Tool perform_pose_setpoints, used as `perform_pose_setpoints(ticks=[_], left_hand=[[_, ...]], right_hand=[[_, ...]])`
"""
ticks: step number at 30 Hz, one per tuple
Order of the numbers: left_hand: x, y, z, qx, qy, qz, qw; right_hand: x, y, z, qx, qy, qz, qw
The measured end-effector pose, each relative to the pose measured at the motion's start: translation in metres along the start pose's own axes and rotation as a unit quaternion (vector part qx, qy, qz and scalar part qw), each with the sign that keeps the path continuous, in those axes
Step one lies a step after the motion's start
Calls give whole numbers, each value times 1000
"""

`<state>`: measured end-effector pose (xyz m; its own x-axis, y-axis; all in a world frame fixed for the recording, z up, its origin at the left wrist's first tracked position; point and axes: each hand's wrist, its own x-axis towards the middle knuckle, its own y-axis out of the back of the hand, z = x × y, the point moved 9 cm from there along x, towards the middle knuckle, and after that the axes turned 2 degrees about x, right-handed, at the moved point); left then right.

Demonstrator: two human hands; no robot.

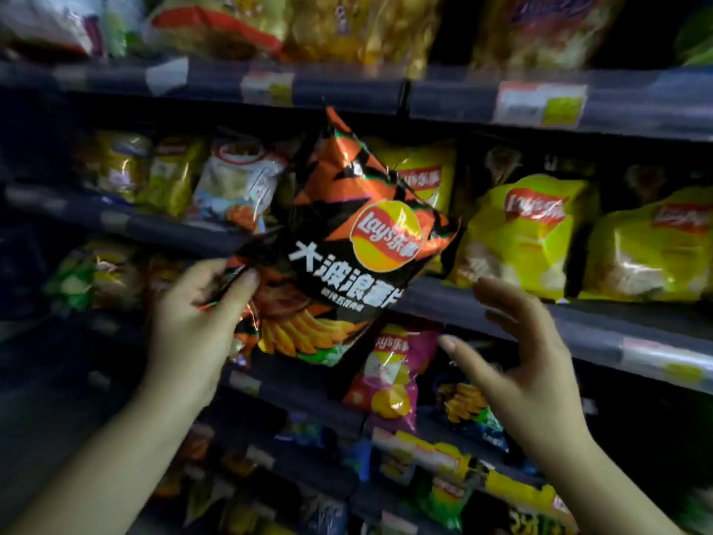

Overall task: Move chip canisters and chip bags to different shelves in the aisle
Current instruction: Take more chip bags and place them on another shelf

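A black and orange Lay's chip bag (347, 249) hangs tilted in front of the shelves, in the middle of the view. My left hand (193, 322) grips its lower left corner, thumb on the front. My right hand (517, 361) is to the right of the bag and a little below it, fingers spread and apart from the bag, holding nothing. Yellow-green Lay's bags (528, 233) stand on the shelf behind and to the right. No chip canister is visible.
Dark shelf rails (578, 326) with price tags run across the view at several heights. A pink Lay's bag (393, 376) sits one shelf lower, under the held bag. More snack bags (235, 183) fill the left of the middle shelf, the top shelf and the bottom shelves.
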<state>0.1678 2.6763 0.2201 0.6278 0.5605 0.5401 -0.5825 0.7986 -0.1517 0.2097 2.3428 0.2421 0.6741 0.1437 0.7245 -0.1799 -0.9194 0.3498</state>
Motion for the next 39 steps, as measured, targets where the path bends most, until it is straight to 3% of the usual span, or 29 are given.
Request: perform_pose_setpoints(ticks=[11,16,25,31,35,39], left_hand=[[-124,61,-129,31,185,57,981],[-202,76,-171,71,239,115,961],[-366,49,-213,108,317,205,920],[-473,45,-240,144,378,258,877],[-528,49,-279,139,418,286,851],[-578,63,-334,112,458,343,812]], right_hand=[[-92,-83,74,42,-106,-171,979],[-137,-108,112,49,-122,-289,948],[-238,-109,194,87,-177,-430,881],[-313,-118,253,77,-214,-499,836],[-375,-132,298,95,-285,-525,796],[-431,-151,340,91,-300,-529,789]])
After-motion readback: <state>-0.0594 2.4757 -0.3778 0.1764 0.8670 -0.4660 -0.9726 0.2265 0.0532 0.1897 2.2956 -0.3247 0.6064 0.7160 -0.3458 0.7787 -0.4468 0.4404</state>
